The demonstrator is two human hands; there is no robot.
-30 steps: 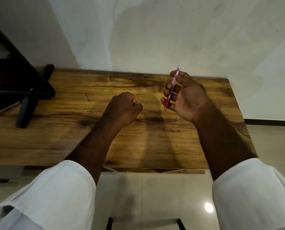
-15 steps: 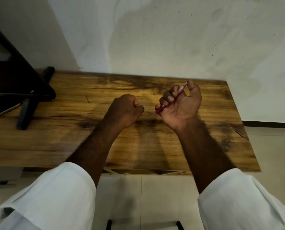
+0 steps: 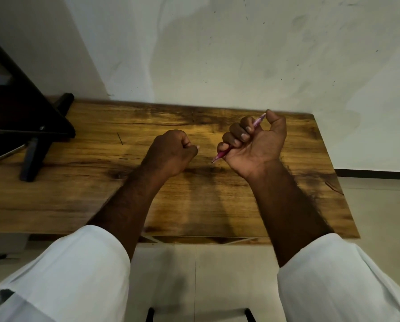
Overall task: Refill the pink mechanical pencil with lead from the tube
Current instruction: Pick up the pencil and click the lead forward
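My right hand (image 3: 254, 142) is closed in a fist around the pink mechanical pencil (image 3: 222, 155), palm up above the wooden table (image 3: 101, 182). The pencil's tip points down-left toward my left hand, and my thumb rests on its top end. My left hand (image 3: 171, 154) is closed in a fist just left of the tip; something small and pale shows at its fingertips, too small to identify. A thin dark stick of lead (image 3: 120, 138) lies on the table to the left. No lead tube is in view.
A black stand (image 3: 31, 135) with a slanted dark panel sits at the table's left end, with a flat device (image 3: 3, 154) under it. The wall runs along the table's far edge. Tiled floor lies below the near edge.
My right hand turned from loosely holding the pencil upright to a fist gripping it, thumb on the top end, tip lowered toward my left hand. My left hand barely moved.
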